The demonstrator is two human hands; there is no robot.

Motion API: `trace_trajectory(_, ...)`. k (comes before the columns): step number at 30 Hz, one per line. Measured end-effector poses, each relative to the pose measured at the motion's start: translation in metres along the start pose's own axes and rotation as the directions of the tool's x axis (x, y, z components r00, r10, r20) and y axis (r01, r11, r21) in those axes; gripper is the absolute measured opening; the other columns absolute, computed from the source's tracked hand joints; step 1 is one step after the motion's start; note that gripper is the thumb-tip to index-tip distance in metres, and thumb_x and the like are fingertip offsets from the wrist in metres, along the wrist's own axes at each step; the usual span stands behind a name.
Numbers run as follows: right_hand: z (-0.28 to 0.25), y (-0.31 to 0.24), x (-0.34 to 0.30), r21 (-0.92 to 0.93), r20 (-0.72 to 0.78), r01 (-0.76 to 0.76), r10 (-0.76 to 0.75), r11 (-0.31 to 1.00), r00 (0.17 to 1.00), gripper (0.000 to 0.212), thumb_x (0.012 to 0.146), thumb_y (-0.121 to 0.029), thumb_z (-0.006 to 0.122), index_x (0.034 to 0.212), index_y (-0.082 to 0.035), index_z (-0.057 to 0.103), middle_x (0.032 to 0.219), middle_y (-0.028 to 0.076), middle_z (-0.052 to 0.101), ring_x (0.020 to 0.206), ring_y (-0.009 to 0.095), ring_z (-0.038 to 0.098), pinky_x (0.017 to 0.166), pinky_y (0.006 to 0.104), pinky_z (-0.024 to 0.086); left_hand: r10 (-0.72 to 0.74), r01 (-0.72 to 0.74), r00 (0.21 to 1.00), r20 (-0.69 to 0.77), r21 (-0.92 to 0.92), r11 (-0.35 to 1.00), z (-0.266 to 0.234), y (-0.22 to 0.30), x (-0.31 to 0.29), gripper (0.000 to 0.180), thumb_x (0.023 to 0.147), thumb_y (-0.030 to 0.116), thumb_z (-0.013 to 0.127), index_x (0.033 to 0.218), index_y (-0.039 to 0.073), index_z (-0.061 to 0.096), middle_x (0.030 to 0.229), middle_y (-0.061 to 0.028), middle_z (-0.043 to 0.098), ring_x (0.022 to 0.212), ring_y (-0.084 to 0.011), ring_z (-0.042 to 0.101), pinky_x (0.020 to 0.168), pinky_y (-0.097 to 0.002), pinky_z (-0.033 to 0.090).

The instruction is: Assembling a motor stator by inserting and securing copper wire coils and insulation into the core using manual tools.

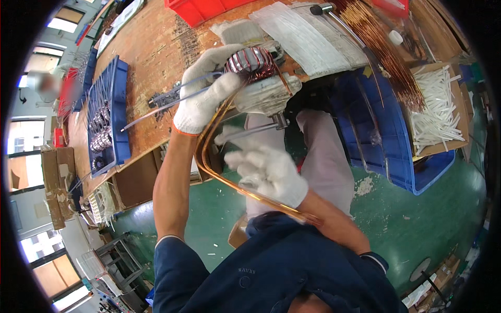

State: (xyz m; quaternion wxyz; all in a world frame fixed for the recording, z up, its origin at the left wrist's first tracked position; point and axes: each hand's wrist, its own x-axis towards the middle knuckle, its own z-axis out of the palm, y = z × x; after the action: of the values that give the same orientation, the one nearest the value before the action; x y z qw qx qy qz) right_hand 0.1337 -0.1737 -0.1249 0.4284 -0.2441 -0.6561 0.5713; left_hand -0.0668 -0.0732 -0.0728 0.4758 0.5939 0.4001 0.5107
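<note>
My left hand (209, 94), in a white knit glove, is closed round a ring-shaped coil (250, 63) wound with dark reddish wire. Beneath the coil is a pale, worn block (271, 96) at the table edge, with a metal rod fitting (281, 122) below it. Long copper wires (229, 180) run down from the coil, bend, and pass toward my right forearm. Thin grey sleeved leads (156, 110) stick out leftward past my left hand. My right hand (271, 175), also gloved, is blurred by motion beside the copper wires; its fingers look spread, with nothing visible in them.
A blue tray (123, 120) of finished-looking coils stands on the wooden table (151, 73) at left. A red bin (201, 11) sits at the back. On the right are a bundle of copper wires (383, 57), a blue crate (365, 125) and a carton of white tubes (438, 112).
</note>
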Motion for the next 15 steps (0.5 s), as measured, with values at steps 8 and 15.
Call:
trace_trajectory(8, -0.098, 0.007, 0.009, -0.847, -0.157, 0.159, -0.524, 0.507, 0.837, 0.022, 0.106, -0.011, 0.059, 0.119, 0.004, 0.069, 0.137, 0.017, 0.068, 0.097, 0.023, 0.072, 0.076, 0.0299, 0.057, 0.046, -0.046, 0.999, -0.029, 0.011, 0.999, -0.006, -0.003, -0.006, 0.061, 0.095, 0.028, 0.077, 0.143, -0.005, 0.057, 0.128, -0.0141, 0.069, 0.118, -0.0197, 0.064, 0.104, -0.0361, 0.051)
trace_trajectory(15, 0.015, 0.099, -0.017, 0.524, -0.478, -0.442, 0.681, 0.728, 0.555, 0.035, 0.108, -0.036, 0.059, 0.107, -0.003, 0.069, 0.06, -0.002, 0.056, 0.043, 0.01, 0.049, 0.039, 0.0274, 0.037, 0.014, 0.018, 0.946, -0.324, 0.096, 0.995, 0.027, -0.105, -0.111, 0.06, 0.089, 0.02, 0.074, 0.14, -0.004, 0.055, 0.132, -0.0153, 0.065, 0.116, -0.0241, 0.065, 0.102, -0.0374, 0.051)
